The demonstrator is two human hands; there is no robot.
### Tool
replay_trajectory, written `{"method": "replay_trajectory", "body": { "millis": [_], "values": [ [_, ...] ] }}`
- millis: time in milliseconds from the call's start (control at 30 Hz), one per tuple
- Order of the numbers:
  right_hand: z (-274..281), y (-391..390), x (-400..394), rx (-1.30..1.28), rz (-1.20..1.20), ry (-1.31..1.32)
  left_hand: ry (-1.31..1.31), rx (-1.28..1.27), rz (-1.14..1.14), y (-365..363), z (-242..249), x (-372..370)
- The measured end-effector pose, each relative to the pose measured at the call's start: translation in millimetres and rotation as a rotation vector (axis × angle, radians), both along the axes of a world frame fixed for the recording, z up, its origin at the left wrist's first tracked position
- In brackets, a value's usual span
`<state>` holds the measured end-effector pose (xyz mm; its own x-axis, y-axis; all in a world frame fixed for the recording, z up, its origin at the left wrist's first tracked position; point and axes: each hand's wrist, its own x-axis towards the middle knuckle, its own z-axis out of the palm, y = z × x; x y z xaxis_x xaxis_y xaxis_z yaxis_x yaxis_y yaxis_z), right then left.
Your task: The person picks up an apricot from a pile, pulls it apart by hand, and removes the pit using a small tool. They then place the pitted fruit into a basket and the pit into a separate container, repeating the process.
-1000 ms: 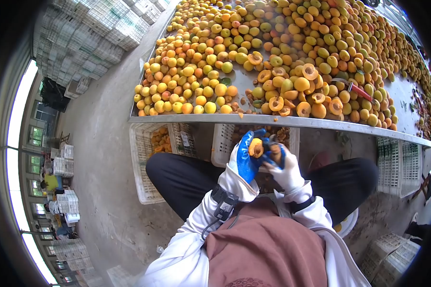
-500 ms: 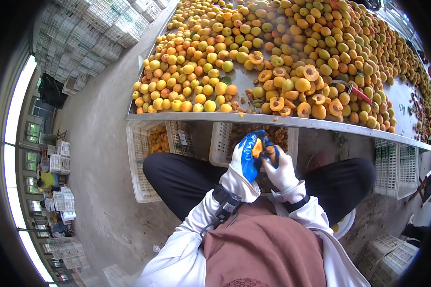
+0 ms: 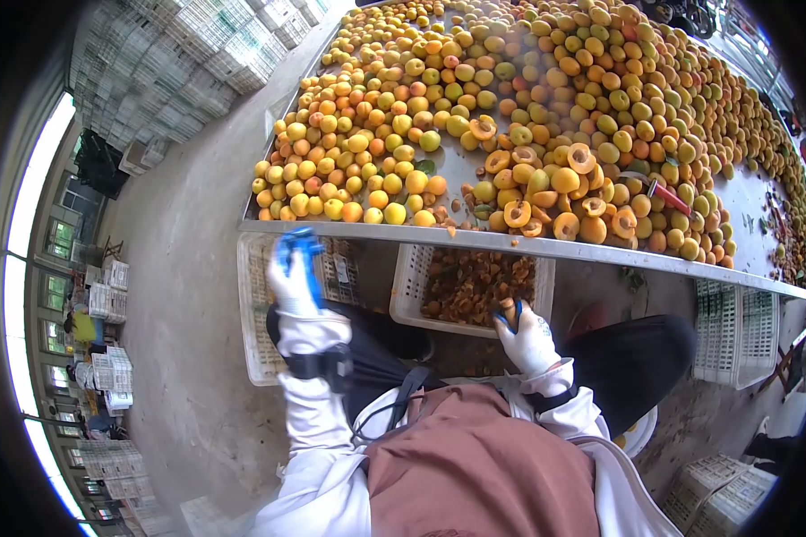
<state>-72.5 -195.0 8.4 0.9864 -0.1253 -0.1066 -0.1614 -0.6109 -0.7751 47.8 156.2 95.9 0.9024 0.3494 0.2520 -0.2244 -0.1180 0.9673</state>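
My left hand [image 3: 294,267], in a white glove with a blue palm, is over the left crate [image 3: 252,313], near the table's edge, and blurred by motion; whether it holds anything is hidden. My right hand [image 3: 526,340], in a similar glove, is closed on a small brown object [image 3: 508,309] that I cannot make out clearly. It is at the front right of the middle crate [image 3: 407,282], which contains orange-brown apricot pieces [image 3: 479,282]. Whole apricots [image 3: 367,134] and halved ones [image 3: 566,225] lie on the metal table [image 3: 376,234].
A red-handled tool [image 3: 670,197] lies among the fruit. Another crate [image 3: 734,331] stands under the table at right. Stacked crates [image 3: 152,72] are at the far left. My knees flank the middle crate.
My left hand has moved away from my right, leftward to the left crate. The orange piece between my hands no longer shows there. More of the middle crate is visible.
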Motion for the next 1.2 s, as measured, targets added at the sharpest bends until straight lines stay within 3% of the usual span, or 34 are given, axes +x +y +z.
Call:
{"method": "replay_trajectory", "body": {
  "millis": [33,100,133,167,233,300,367,433,500,633,833,900,967,1000,1033,1100,1200],
  "values": [
    [0,1,-1,0.002,-0.002,-0.005,0.062,0.251,0.120,26,9,-1],
    [0,2,-2,0.034,0.036,-0.029,0.157,1.166,0.372,68,16,8],
    [6,2,-1,0.025,0.069,0.013,0.287,1.406,0.524,34,45,3],
    [6,4,-1,0.031,0.062,0.007,0.277,1.411,0.523,18,44,12],
    [6,5,-4,-0.030,0.127,0.013,-0.097,1.122,0.256,-10,41,38],
    [4,4,-4,-0.031,0.157,0.009,0.004,1.235,-0.057,-71,65,61],
    [2,3,-6,-0.014,0.162,0.004,-0.122,1.350,-0.194,-115,50,108],
    [1,-1,-6,0.001,0.174,0.019,0.064,1.367,-0.341,-177,77,130],
    [-3,-4,-7,0.015,0.178,0.073,0.012,1.490,-0.472,-209,65,168],
    [12,-10,-5,0.074,0.191,0.176,0.214,1.612,-0.624,-261,58,195],
    [17,-14,0,0.104,0.204,0.223,0.237,1.719,-0.463,-272,17,209],
    [18,-14,-2,0.107,0.191,0.190,0.176,1.424,-0.316,-257,8,202],
    [18,-14,-4,0.109,0.184,0.158,0.546,0.721,-0.434,-249,40,186],
    [18,-14,-4,0.118,0.154,0.127,0.624,0.282,-0.477,-233,29,189],
    [17,-13,-4,0.126,0.126,0.096,0.523,-0.090,-0.592,-211,29,172],
    [19,-10,-2,0.229,0.062,0.067,0.383,-0.448,-0.655,-182,25,128],
    [39,-4,0,0.344,0.014,-0.075,0.416,-0.707,-0.616,-165,21,80]
  ]
}}
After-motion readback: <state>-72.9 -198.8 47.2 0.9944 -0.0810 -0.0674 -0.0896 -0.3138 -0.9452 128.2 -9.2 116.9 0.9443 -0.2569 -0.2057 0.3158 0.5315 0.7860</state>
